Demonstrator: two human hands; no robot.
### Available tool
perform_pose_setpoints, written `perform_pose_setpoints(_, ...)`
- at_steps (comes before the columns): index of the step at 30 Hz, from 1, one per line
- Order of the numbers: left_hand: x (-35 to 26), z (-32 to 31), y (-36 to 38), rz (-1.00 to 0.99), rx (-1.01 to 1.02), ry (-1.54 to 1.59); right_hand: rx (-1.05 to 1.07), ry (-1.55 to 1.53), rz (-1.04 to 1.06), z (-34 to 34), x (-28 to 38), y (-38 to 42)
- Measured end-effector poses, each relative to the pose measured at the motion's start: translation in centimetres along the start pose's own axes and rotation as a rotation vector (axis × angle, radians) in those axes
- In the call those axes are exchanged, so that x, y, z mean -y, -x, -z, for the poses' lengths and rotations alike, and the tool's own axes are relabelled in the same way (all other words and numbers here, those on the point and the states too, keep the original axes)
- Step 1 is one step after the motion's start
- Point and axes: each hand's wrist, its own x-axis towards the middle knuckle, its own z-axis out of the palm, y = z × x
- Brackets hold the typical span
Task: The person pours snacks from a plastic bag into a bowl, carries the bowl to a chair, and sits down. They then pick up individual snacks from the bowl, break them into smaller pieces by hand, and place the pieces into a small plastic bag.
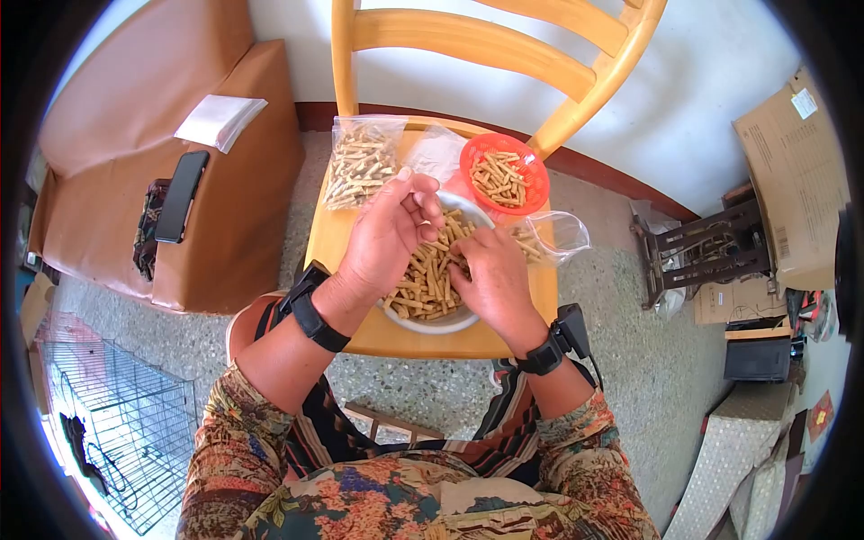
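Observation:
A pale round bowl [396, 315] full of short tan-brown sticks [423, 281] sits on the wooden chair seat. Over the bowl's left side is my left hand [393, 225], palm turned inward, its fingers loosely curled and apart, with nothing visible in them. My right hand [493, 277] reaches into the bowl from the right, fingertips closed among the sticks; they partly hide what they grip. Behind my left hand stands a clear plastic bag [362, 166] filled with similar sticks. A red basket [538, 184] beyond my right hand holds more. Beside it lies a clear bag [562, 236] with a few sticks.
The chair's wooden backrest [477, 34] rises behind the seat. To the left, a brown sofa [238, 216] bears a phone [183, 196] and a stack of clear bags [220, 121]. A wire cage [126, 423] stands lower left; a cardboard box [801, 180] is at right.

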Motion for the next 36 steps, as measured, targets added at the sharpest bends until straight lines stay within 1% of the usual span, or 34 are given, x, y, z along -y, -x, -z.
perform_pose_setpoints(2, 0.0, 0.0, 0.0, -0.003, 0.009, 0.003, 0.006, -0.028, -0.004, -0.1, -0.1, 0.2)
perform_pose_setpoints(4, 0.1, 0.1, -0.1, -0.008, 0.005, 0.006, -0.057, -0.171, -0.042, -0.4, -0.4, 0.4)
perform_pose_setpoints(5, 0.1, 0.1, -0.1, -0.011, 0.004, 0.007, -0.056, -0.170, -0.039, -0.4, -0.5, 0.4)
perform_pose_setpoints(7, 0.0, 0.1, -0.1, -0.015, -0.004, 0.005, -0.020, -0.493, -0.261, -0.2, -0.5, 0.6)
perform_pose_setpoints(8, 0.1, 0.2, -0.1, -0.018, -0.005, 0.006, -0.019, -0.492, -0.258, 0.1, -0.4, 0.6)
perform_pose_setpoints(10, 0.3, 0.5, -0.2, 0.001, 0.002, -0.012, 0.005, -0.832, -0.455, 0.6, -0.3, 0.7)
perform_pose_setpoints(11, 0.3, 0.6, -0.3, -0.001, 0.005, -0.013, 0.002, -0.831, -0.452, 0.6, -0.4, 0.7)
perform_pose_setpoints(13, 0.3, 0.6, -0.4, 0.051, 0.010, -0.107, -0.116, -1.358, -0.429, 0.5, -0.6, 0.6)
perform_pose_setpoints(14, 0.4, 0.4, -0.3, 0.049, 0.015, -0.108, -0.109, -1.385, -0.430, 1.1, -0.7, 0.7)
perform_pose_setpoints(15, 0.3, 0.0, -0.1, 0.050, 0.017, -0.207, -0.114, -1.382, -0.426, 1.3, -0.6, 0.6)
perform_pose_setpoints(16, 0.3, -0.3, 0.1, 0.050, 0.020, -0.307, -0.168, -1.494, -0.418, 1.5, -0.5, 0.5)
perform_pose_setpoints(17, 0.3, -0.6, 0.3, 0.048, 0.026, -0.309, -0.223, -1.606, -0.409, 1.6, -0.4, 0.4)
perform_pose_setpoints(18, 0.2, -0.7, 0.4, 0.038, 0.106, -0.369, -0.243, -1.669, -0.421, 1.8, -0.2, 0.3)
perform_pose_setpoints(20, -0.3, -1.2, 0.8, 0.026, 0.233, -0.523, -0.268, -1.675, -0.404, 2.0, 0.0, 0.2)
perform_pose_setpoints(21, 0.2, -1.3, 0.9, 0.026, 0.237, -0.525, -0.285, -1.681, -0.393, 2.1, 0.1, 0.2)
perform_pose_setpoints(23, 1.6, -1.3, 1.0, -0.091, 0.345, -0.383, -0.296, -1.646, -0.384, 2.0, 0.3, 0.2)
perform_pose_setpoints(24, 1.4, -1.3, 0.9, -0.084, 0.368, -0.338, -0.303, -1.611, -0.375, 2.0, 0.3, 0.3)
perform_pose_setpoints(25, 1.1, -1.4, 0.9, -0.085, 0.368, -0.339, -0.303, -1.612, -0.375, 2.0, 0.3, 0.4)
perform_pose_setpoints(27, 0.3, -1.7, 1.1, -0.128, 0.356, -0.373, -0.259, -1.436, -0.283, 2.2, 0.1, 0.8)
perform_pose_setpoints(28, 0.4, -1.7, 1.0, -0.129, 0.357, -0.374, -0.260, -1.436, -0.281, 2.1, 0.1, 1.0)
perform_pose_setpoints(30, 1.0, -1.5, 0.9, -0.285, 0.269, -0.452, -0.215, -1.377, -0.231, 1.7, -0.2, 1.5)
perform_pose_setpoints(31, 1.1, -1.3, 0.9, -0.286, 0.269, -0.453, -0.215, -1.378, -0.229, 1.6, -0.2, 1.4)
perform_pose_setpoints(33, 1.2, -1.1, 1.0, -0.399, 0.291, -0.624, -0.217, -1.383, -0.227, 1.3, -0.1, 1.2)
perform_pose_setpoints(34, 1.1, -1.2, 1.0, -0.399, 0.290, -0.624, -0.216, -1.384, -0.227, 1.2, 0.0, 1.2)
perform_pose_setpoints(36, 0.8, -1.6, 1.3, -0.510, 0.314, -0.759, -0.230, -1.305, -0.203, 1.0, 0.2, 1.2)
